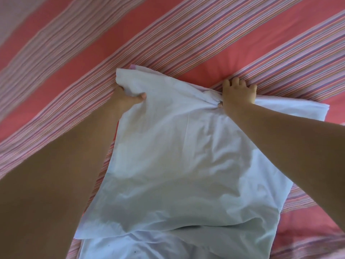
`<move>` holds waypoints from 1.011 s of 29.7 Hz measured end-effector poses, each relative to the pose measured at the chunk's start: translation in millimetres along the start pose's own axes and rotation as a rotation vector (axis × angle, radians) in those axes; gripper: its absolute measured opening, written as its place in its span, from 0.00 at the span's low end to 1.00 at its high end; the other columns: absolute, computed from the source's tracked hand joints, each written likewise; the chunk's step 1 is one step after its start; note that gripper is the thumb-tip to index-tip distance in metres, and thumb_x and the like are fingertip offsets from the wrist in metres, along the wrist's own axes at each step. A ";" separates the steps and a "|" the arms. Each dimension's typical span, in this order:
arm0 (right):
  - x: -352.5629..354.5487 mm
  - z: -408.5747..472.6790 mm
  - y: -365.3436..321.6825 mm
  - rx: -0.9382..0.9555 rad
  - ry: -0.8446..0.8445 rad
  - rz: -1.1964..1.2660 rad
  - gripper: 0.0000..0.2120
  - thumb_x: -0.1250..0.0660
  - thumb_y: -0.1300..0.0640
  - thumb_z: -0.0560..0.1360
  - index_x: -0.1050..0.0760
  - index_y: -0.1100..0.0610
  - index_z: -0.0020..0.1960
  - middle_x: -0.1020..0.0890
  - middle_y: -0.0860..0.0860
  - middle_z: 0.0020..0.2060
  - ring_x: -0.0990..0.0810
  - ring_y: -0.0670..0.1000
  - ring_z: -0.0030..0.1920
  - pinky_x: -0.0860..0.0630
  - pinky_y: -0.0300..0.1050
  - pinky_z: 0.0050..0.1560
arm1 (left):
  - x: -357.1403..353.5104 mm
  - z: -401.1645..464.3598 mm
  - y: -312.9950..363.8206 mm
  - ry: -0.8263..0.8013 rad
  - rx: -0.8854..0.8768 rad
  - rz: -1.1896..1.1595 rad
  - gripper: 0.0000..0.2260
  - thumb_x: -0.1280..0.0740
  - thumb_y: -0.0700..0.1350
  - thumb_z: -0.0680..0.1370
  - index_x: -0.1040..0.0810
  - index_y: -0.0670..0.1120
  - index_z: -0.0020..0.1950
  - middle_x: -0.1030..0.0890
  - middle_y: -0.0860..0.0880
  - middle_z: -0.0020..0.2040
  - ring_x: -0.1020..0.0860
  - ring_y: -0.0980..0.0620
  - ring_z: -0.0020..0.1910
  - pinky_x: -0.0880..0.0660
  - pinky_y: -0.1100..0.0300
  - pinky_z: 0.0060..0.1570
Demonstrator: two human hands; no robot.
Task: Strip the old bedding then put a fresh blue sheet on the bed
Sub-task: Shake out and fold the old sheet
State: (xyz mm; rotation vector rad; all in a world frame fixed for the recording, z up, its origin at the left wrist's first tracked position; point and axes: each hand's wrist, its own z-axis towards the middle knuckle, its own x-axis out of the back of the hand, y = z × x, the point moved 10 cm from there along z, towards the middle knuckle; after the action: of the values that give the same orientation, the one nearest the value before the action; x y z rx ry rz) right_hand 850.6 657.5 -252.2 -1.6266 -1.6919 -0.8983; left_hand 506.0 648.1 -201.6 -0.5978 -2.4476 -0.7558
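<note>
Both hands are out over the bed, each one gripping the far edge of a pale blue sheet (179, 150). The left hand (127, 99) has its thumb on top of the cloth and its fingers tucked under a bunched corner, which stands up in a small peak just beyond it. The right hand (238, 93) lies knuckles-up farther right, with a gather of the same fabric pinched beneath it so that creases fan out toward the near side; its fingertips reach past the edge and touch the bedding beyond. Bare forearms run back from both hands to the near corners of the view.

The sheet is folded into a thick, wrinkled stack and lies between the arms, its layers showing at the right edge and again at the near end, where a lower layer sticks out. It rests on top of the striped bedding (168, 34), a cover of broad coral-pink bands and bundles of thin pink, purple and white lines running diagonally, which lies over the bed on every side.
</note>
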 end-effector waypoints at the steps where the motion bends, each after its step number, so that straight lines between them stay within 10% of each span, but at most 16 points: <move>1: 0.4 0.3 -0.1 0.003 0.001 0.001 0.31 0.34 0.50 0.75 0.42 0.57 0.72 0.34 0.58 0.66 0.33 0.59 0.66 0.38 0.59 0.64 | 0.6 4.5 1.4 -0.007 -0.010 -0.026 0.48 0.21 0.61 0.59 0.36 0.48 0.73 0.26 0.51 0.67 0.26 0.49 0.64 0.26 0.48 0.61; 7: 2.0 1.7 3.1 0.025 -0.005 0.031 0.33 0.33 0.45 0.74 0.41 0.56 0.73 0.34 0.57 0.67 0.34 0.59 0.68 0.38 0.58 0.66 | 29.7 -0.4 50.5 0.372 -0.347 -0.163 0.17 0.30 0.41 0.75 0.26 0.42 0.63 0.22 0.52 0.51 0.23 0.55 0.50 0.26 0.71 0.45; 11: 2.7 5.4 10.2 0.071 -0.060 0.086 0.37 0.31 0.40 0.71 0.39 0.55 0.73 0.35 0.56 0.69 0.36 0.59 0.70 0.40 0.57 0.68 | 40.6 -13.0 44.6 0.639 -0.228 0.349 0.34 0.33 0.55 0.76 0.43 0.44 0.76 0.38 0.43 0.74 0.37 0.42 0.72 0.35 0.45 0.69; 16: -1.5 2.3 16.2 0.170 -0.119 0.116 0.34 0.32 0.37 0.70 0.34 0.50 0.71 0.36 0.55 0.70 0.39 0.59 0.71 0.42 0.58 0.70 | -89.0 -50.8 131.8 0.145 -0.963 1.145 0.43 0.28 0.61 0.68 0.46 0.48 0.76 0.41 0.46 0.77 0.48 0.46 0.77 0.54 0.42 0.74; 22: -4.2 -26.2 60.2 0.168 -0.069 0.188 0.33 0.31 0.39 0.70 0.36 0.54 0.68 0.24 0.58 0.60 0.27 0.60 0.62 0.33 0.53 0.60 | -150.5 -62.2 129.7 -0.148 -0.728 1.349 0.24 0.27 0.56 0.69 0.30 0.48 0.60 0.23 0.46 0.56 0.23 0.44 0.53 0.33 0.50 0.59; 26: -7.4 -52.3 106.8 0.097 -0.041 0.094 0.31 0.35 0.33 0.70 0.34 0.54 0.62 0.20 0.54 0.50 0.22 0.59 0.53 0.31 0.50 0.48 | -134.0 -68.0 79.1 -0.174 -0.424 1.589 0.23 0.32 0.55 0.72 0.28 0.51 0.65 0.34 0.47 0.64 0.28 0.44 0.59 0.28 0.48 0.56; 30: -8.4 -88.7 101.0 0.210 -0.078 0.136 0.28 0.33 0.36 0.69 0.32 0.52 0.61 0.24 0.50 0.40 0.23 0.57 0.43 0.24 0.49 0.44 | -114.0 -83.4 46.5 -0.217 -0.265 1.961 0.26 0.37 0.64 0.69 0.26 0.54 0.63 0.24 0.53 0.59 0.30 0.48 0.63 0.37 0.49 0.63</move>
State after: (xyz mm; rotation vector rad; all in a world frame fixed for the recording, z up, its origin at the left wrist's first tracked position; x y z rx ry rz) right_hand 949.9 581.3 -202.3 -1.6287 -1.6449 -0.5771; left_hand 647.1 602.8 -189.4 -2.4839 -0.8129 -0.0618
